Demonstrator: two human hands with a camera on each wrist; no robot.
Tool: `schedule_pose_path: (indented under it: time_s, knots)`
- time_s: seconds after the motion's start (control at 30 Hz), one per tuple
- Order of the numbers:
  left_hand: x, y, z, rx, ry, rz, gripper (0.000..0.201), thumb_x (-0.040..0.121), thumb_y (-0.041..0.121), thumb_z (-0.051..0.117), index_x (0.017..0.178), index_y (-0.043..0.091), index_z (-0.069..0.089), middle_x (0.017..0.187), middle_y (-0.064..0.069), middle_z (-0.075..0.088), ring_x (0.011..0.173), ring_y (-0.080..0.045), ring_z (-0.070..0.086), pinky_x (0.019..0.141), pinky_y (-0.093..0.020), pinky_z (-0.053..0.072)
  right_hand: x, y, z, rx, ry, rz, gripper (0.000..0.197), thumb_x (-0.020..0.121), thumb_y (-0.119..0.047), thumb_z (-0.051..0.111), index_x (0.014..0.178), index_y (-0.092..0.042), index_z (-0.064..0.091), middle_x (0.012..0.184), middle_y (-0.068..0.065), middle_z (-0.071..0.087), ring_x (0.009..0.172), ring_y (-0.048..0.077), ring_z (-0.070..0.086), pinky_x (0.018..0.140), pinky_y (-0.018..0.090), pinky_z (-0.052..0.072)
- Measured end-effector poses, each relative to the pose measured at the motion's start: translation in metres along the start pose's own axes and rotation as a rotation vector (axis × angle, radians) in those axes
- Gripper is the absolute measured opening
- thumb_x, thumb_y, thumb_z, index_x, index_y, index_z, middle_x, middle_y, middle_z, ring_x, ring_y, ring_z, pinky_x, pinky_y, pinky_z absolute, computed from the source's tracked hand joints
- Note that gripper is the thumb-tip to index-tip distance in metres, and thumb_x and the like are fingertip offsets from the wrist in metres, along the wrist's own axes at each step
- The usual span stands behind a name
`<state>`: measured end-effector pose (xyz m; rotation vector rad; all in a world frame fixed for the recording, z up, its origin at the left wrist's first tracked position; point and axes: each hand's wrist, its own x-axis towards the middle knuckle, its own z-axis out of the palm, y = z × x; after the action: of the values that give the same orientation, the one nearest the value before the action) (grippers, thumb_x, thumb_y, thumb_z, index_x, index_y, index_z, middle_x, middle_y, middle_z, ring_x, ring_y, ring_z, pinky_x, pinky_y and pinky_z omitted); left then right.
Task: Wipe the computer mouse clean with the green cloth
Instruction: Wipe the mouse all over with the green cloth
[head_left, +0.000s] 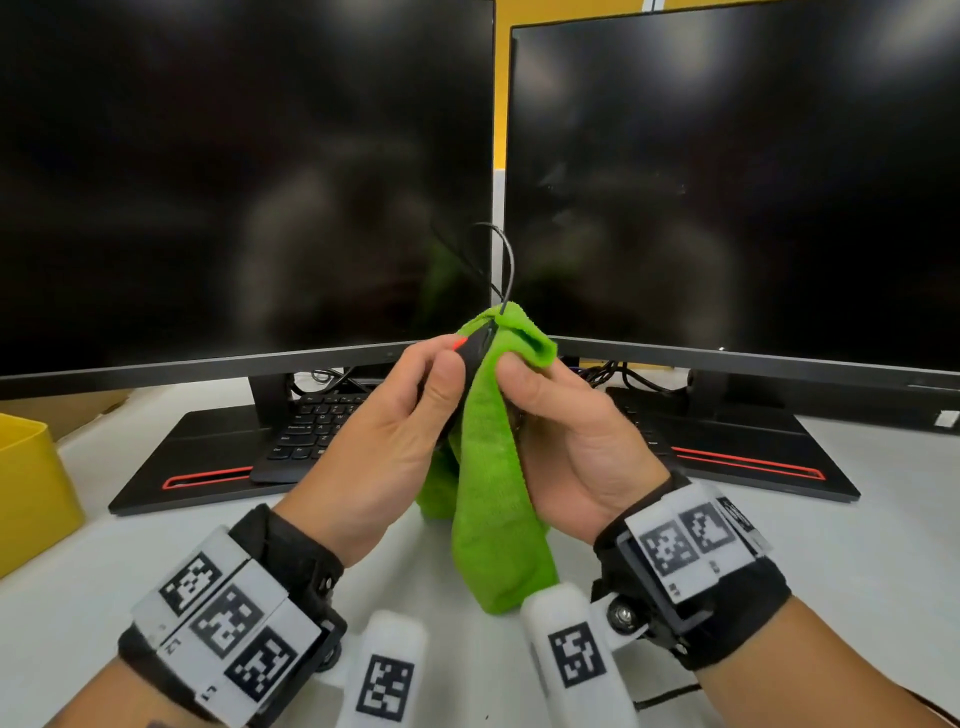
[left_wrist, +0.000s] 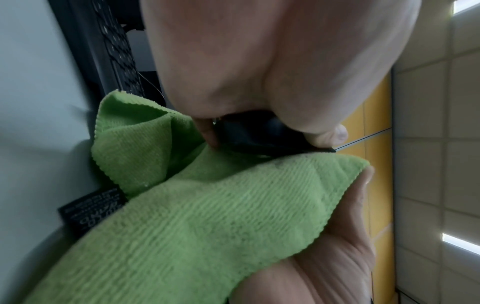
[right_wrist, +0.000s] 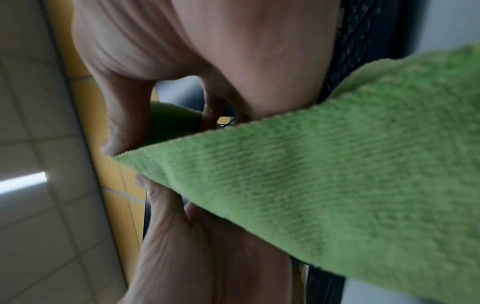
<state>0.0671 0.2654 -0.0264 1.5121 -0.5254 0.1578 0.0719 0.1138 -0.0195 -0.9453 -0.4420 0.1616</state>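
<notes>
A white, smooth-topped desk (head_left: 857, 561) is shown. Two flat black monitor bases with red front stripes, one toward the left edge (head_left: 208, 457) and one toward the right edge (head_left: 753, 452), are seen resting on it. A black keyboard (head_left: 311, 426) is partly overlapped onto the left base. A yellow box (head_left: 31, 483) is seen at the left edge.

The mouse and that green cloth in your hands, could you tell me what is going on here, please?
A person is wiping a black computer mouse with a green cloth, both held up above the desk in front of two dark monitors. The left hand grips the mouse, its cable looping upward. The right hand presses the cloth against it, the rest hanging down.
</notes>
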Motion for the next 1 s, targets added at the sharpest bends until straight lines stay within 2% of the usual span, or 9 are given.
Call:
schedule_pose_path:
  time_s: [0.07,0.17,0.27,0.4,0.5,0.57,0.63,0.83,1.0]
  knots:
    - [-0.001,0.002,0.001,0.044,-0.004,0.015,0.056,0.093,0.052,0.046,0.141,0.024,0.058,0.132,0.002,0.073,0.125,-0.013,0.068,0.112,-0.040,0.052,0.001,0.002,0.005,-0.054,0.033,-0.039,0.094,0.063,-0.031,0.097,0.137,0.005,0.051,0.122,0.023,0.056,0.118,0.040,0.055,0.114,0.067,0.040]
    - [-0.002,0.002,0.003,0.066,-0.014,0.019,0.054,0.095,0.049,0.046,0.140,0.022,0.057,0.134,0.002,0.071,0.127,-0.012,0.066,0.114,-0.041,0.050,0.002,0.004,0.007,-0.093,0.103,-0.081,0.087,0.059,-0.033,0.097,0.128,0.003,0.058,0.118,0.023,0.058,0.112,0.038,0.056,0.103,0.061,0.043]
    - [-0.002,0.002,0.004,0.080,-0.035,0.029,0.056,0.095,0.051,0.046,0.142,0.022,0.057,0.136,0.004,0.070,0.131,-0.011,0.064,0.117,-0.043,0.047,0.001,0.003,0.004,-0.093,0.128,-0.119,0.075,0.062,-0.031,0.092,0.122,0.002,0.063,0.113,0.022,0.063,0.107,0.036,0.061,0.108,0.068,0.042]
    - [-0.003,0.001,0.002,0.088,-0.047,0.053,0.055,0.097,0.051,0.044,0.142,0.022,0.057,0.136,0.007,0.071,0.130,-0.006,0.064,0.115,-0.038,0.049,0.002,0.001,0.004,-0.094,0.129,-0.121,0.077,0.062,-0.033,0.094,0.123,0.002,0.062,0.114,0.022,0.062,0.109,0.037,0.059,0.106,0.070,0.042]
    - [-0.003,-0.001,0.001,0.060,-0.072,0.066,0.052,0.102,0.053,0.042,0.142,0.024,0.058,0.138,0.005,0.070,0.133,-0.011,0.063,0.117,-0.043,0.046,0.003,-0.001,-0.001,-0.033,0.137,-0.117,0.064,0.071,-0.030,0.087,0.122,0.002,0.067,0.116,0.025,0.064,0.110,0.039,0.061,0.108,0.066,0.043]
    - [-0.003,-0.002,0.002,0.035,-0.088,0.076,0.055,0.101,0.055,0.042,0.143,0.024,0.058,0.141,0.005,0.069,0.137,-0.011,0.060,0.120,-0.043,0.042,0.002,-0.004,-0.005,0.004,0.140,-0.107,0.053,0.076,-0.024,0.080,0.121,0.002,0.070,0.112,0.024,0.069,0.106,0.038,0.066,0.107,0.063,0.049]
    - [-0.003,-0.002,0.002,0.018,-0.093,0.089,0.058,0.097,0.058,0.043,0.143,0.026,0.059,0.143,0.005,0.067,0.140,-0.012,0.058,0.121,-0.043,0.039,0.002,-0.005,-0.007,0.020,0.131,-0.089,0.047,0.078,-0.021,0.080,0.119,-0.001,0.072,0.108,0.021,0.072,0.102,0.037,0.069,0.105,0.064,0.051]
    - [-0.003,-0.003,0.000,-0.006,-0.072,0.086,0.061,0.095,0.059,0.043,0.143,0.026,0.058,0.141,0.003,0.069,0.137,-0.014,0.060,0.119,-0.046,0.042,-0.001,-0.004,-0.001,-0.034,0.045,-0.076,0.057,0.083,-0.008,0.073,0.135,0.007,0.056,0.119,0.026,0.059,0.111,0.043,0.058,0.109,0.073,0.038]
    - [-0.003,-0.003,0.001,0.001,-0.080,0.062,0.054,0.102,0.054,0.040,0.144,0.026,0.057,0.140,0.003,0.069,0.136,-0.014,0.062,0.119,-0.048,0.044,-0.002,-0.003,0.007,-0.035,0.030,-0.098,0.068,0.076,-0.013,0.077,0.133,0.010,0.049,0.115,0.024,0.054,0.108,0.043,0.055,0.104,0.073,0.042]
